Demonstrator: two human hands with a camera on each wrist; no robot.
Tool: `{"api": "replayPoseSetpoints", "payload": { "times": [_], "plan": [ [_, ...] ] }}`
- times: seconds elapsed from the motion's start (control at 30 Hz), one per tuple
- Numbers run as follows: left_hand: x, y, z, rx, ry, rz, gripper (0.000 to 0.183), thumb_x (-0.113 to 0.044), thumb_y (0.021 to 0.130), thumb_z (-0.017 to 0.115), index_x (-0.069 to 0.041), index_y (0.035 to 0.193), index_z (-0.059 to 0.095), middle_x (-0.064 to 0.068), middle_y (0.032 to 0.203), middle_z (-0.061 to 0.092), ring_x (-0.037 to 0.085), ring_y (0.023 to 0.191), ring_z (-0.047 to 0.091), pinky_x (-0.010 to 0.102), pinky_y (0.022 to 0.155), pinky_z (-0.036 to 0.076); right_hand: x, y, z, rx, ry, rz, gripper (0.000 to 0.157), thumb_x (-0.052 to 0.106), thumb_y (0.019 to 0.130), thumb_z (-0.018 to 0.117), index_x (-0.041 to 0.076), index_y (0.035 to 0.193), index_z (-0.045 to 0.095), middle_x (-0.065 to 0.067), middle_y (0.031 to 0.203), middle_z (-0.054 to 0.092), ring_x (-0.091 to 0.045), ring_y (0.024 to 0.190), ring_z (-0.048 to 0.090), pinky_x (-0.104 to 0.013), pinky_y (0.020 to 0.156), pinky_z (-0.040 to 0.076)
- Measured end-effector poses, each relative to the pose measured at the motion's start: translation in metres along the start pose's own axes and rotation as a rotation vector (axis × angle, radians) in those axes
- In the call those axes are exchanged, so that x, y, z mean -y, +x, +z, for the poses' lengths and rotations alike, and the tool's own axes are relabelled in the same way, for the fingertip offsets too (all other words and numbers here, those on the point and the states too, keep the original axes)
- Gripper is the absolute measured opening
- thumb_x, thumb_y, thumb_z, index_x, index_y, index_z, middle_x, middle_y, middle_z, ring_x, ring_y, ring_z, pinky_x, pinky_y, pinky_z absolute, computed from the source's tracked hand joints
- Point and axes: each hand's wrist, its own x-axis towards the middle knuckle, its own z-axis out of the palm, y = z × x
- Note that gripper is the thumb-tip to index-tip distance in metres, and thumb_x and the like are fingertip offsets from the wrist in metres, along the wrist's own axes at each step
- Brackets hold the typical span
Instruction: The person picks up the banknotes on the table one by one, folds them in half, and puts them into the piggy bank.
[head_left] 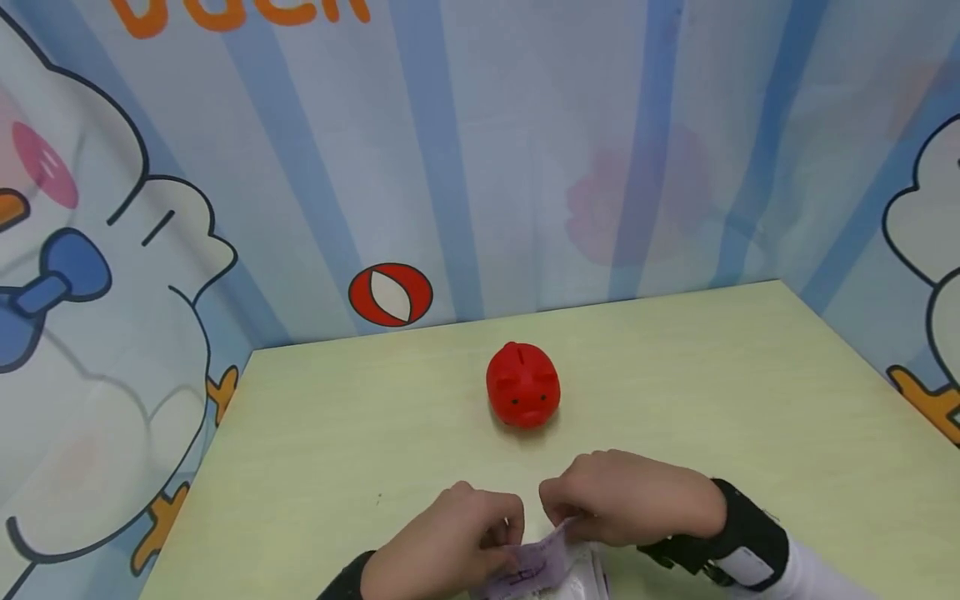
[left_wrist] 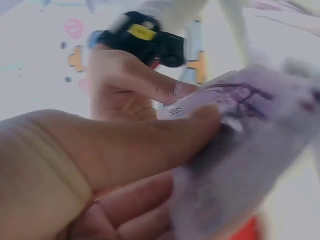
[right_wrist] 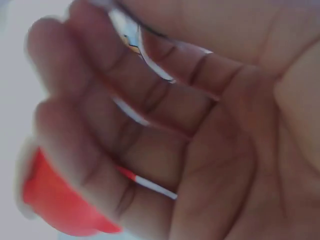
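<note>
A purple banknote spans the gap between both hands at the near edge of the head view. My left hand pinches its left end, thumb on top; the left wrist view shows that thumb pressed on the banknote. At the other end, my right hand pinches the note between thumb and fingers. In the right wrist view the fingers are curled and the note cannot be made out. Under the note lies a shiny whitish packet, partly hidden. Beyond the hands stands a red piggy bank, its slot on top.
The pale yellow-green table reaches back to a striped blue cloth backdrop with cartoon ducks. Each wrist wears a black strap; the right strap carries a small camera.
</note>
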Motion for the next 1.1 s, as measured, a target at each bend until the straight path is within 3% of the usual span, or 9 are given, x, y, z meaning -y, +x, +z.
{"api": "replayPoseSetpoints", "payload": {
  "times": [0.07,0.17,0.37,0.5,0.67,0.87,1.0,1.1],
  "plan": [
    [-0.009,-0.006,-0.011,-0.043,-0.09,-0.012,0.017,-0.009,0.086,0.074,-0.023,0.082,0.063,-0.017,0.072,0.063,-0.001,0.064,0.057,0.017,0.06,0.049,0.002,-0.005,-0.011,-0.065,0.072,-0.068,0.017,0.017,0.092,0.068,0.026,0.086,0.055,0.017,0.068,0.046,0.002,0.061,0.043,-0.016,0.056,0.038],
    [-0.02,-0.013,-0.031,-0.218,-0.174,0.021,0.013,-0.012,0.087,0.074,-0.024,0.09,0.069,-0.013,0.082,0.069,0.001,0.071,0.064,0.021,0.066,0.055,0.007,-0.011,-0.03,-0.237,0.145,-0.153,0.011,0.017,0.094,0.065,0.027,0.095,0.06,0.017,0.078,0.054,0.003,0.066,0.049,-0.017,0.059,0.045],
    [-0.041,-0.013,-0.066,-0.676,-0.194,0.227,0.016,-0.017,0.086,0.075,-0.021,0.102,0.073,-0.006,0.093,0.073,0.007,0.069,0.068,0.026,0.054,0.055,0.023,-0.014,-0.07,-0.783,0.13,-0.225,0.021,0.009,0.089,0.071,0.021,0.106,0.067,0.012,0.087,0.065,-0.001,0.07,0.059,-0.02,0.062,0.053],
    [-0.049,-0.002,-0.083,-0.878,-0.233,0.271,0.018,-0.02,0.084,0.077,-0.018,0.102,0.075,-0.004,0.091,0.073,0.011,0.062,0.064,0.026,0.046,0.049,0.032,-0.004,-0.084,-1.054,0.125,-0.206,0.021,0.001,0.083,0.075,0.014,0.099,0.07,0.008,0.088,0.068,-0.004,0.07,0.063,-0.02,0.065,0.055],
    [-0.047,0.006,-0.085,-0.961,-0.281,0.249,0.017,-0.02,0.083,0.079,-0.018,0.1,0.077,-0.003,0.087,0.073,0.016,0.055,0.059,0.026,0.041,0.043,0.034,0.002,-0.083,-1.219,0.071,-0.199,0.023,-0.004,0.078,0.076,0.006,0.098,0.071,0.004,0.088,0.069,-0.006,0.074,0.065,-0.019,0.069,0.054],
    [-0.041,0.011,-0.081,-1.02,-0.329,0.286,0.017,-0.017,0.083,0.078,-0.015,0.1,0.076,0.001,0.09,0.074,0.017,0.066,0.067,0.032,0.051,0.055,0.04,0.001,-0.077,-1.306,0.036,-0.178,0.037,-0.002,0.075,0.077,0.001,0.111,0.066,-0.004,0.102,0.068,-0.015,0.091,0.063,-0.02,0.078,0.053],
    [-0.041,0.013,-0.08,-1.045,-0.358,0.297,0.017,-0.017,0.084,0.078,-0.015,0.1,0.075,-0.001,0.09,0.075,0.017,0.07,0.07,0.034,0.054,0.058,0.047,0.005,-0.074,-1.328,-0.036,-0.235,0.027,0.019,0.087,0.073,0.0,0.105,0.068,-0.006,0.101,0.069,-0.016,0.089,0.062,-0.02,0.078,0.051],
    [-0.042,0.014,-0.078,-1.039,-0.37,0.308,0.017,-0.016,0.084,0.078,-0.015,0.1,0.074,-0.002,0.091,0.075,0.016,0.074,0.071,0.035,0.057,0.059,0.049,0.011,-0.071,-1.318,-0.072,-0.292,0.034,0.035,0.093,0.065,0.002,0.103,0.07,-0.006,0.098,0.069,-0.015,0.086,0.061,-0.02,0.074,0.049]
  ]
}}
